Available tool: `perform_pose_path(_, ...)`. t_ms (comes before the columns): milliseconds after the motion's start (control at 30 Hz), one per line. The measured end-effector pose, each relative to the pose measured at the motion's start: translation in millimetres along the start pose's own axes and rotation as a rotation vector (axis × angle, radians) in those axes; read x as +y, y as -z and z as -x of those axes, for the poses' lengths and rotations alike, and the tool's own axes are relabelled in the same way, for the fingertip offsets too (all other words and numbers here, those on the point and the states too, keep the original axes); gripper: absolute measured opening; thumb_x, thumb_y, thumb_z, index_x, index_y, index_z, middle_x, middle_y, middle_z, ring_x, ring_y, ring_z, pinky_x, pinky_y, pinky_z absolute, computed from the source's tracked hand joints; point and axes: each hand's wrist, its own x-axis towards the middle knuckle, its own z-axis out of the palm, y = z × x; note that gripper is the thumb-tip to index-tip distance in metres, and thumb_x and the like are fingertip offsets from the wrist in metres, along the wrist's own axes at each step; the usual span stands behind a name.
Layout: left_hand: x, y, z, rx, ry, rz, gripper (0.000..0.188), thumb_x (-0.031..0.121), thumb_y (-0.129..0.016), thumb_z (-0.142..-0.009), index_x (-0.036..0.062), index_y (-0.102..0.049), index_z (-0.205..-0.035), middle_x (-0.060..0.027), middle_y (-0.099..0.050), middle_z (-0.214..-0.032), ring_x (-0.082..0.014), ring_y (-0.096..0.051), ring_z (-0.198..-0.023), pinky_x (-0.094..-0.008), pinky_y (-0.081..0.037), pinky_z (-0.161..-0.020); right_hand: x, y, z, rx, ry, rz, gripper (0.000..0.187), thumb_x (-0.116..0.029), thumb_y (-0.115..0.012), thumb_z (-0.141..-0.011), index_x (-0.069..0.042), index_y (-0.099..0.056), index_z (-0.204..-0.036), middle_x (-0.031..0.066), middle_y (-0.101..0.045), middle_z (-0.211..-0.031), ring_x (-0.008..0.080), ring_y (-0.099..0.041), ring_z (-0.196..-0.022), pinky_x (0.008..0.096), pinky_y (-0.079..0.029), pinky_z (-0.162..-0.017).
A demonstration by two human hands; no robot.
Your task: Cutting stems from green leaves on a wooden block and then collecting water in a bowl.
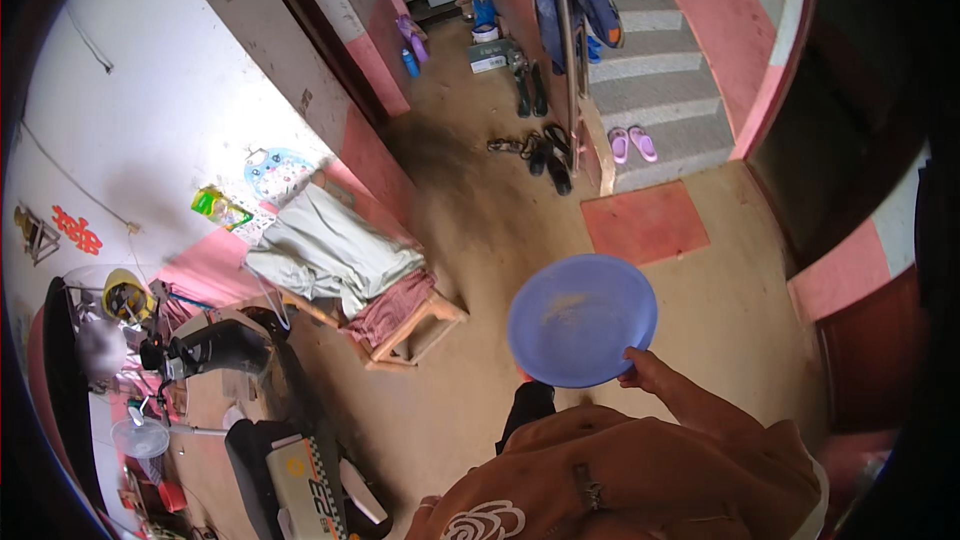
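A round blue plastic basin (540,345) is held out in front of my body, its inside facing up. A patch of pale brown residue (570,306) lies on its bottom. My right hand (642,370) grips the near right rim, thumb over the edge and the other fingers mostly hidden beneath. Of my left arm only a bit of brown sleeve shows at the lower edge; the left hand is out of sight. A dark trouser leg (528,410) shows just below the basin.
A red mat (645,222) lies before the stairs (665,110), where pink slippers (633,144) sit. Several dark shoes (548,155) stand by the railing (570,60). On the left are a cloth-draped wooden chair (400,325) and a parked electric scooter (290,470).
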Motion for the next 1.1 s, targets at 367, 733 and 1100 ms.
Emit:
perform_pose_path(367,249,88,-261,-0.120,0.352,0.772,0.025,0.027,-0.057,-0.078,0.0114,-0.064,-0.096,-0.0111,-0.065,-0.080,-0.0249,-0.064,-0.081,-0.0367,-0.050,-0.069,-241,-108,-188,0.004,0.032,-0.134,0.038,-0.024,-0.050,-0.081,0.003,-0.046,-0.106,0.0154,-0.057,-0.085,0.0223,-0.059,-0.058,0.0352,-0.055,-0.051)
perform_pose_path(733,722,69,-437,-0.590,0.130,0.363,0.083,0.049,-0.061,-0.081,0.0032,-0.021,-0.137,-0.0169,-0.031,-0.138,-0.0375,-0.048,-0.113,-0.0482,-0.043,-0.093,-539,-264,-332,-0.069,0.098,-0.029,0.039,-0.030,-0.054,-0.082,0.003,-0.055,-0.102,0.0140,-0.061,-0.076,0.0207,-0.061,-0.057,0.0320,-0.055,-0.051)
perform_pose_path(1100,880,159,-611,-0.102,0.274,1.297,0.022,0.008,-0.053,-0.077,0.0050,-0.055,-0.099,-0.0094,-0.063,-0.092,-0.0238,-0.062,-0.079,-0.0320,-0.052,-0.057,-809,-453,-443,-0.490,0.121,0.323,0.051,-0.041,-0.058,-0.082,-0.002,-0.051,-0.114,0.0115,-0.062,-0.083,0.0217,-0.062,-0.061,0.0325,-0.055,-0.057)
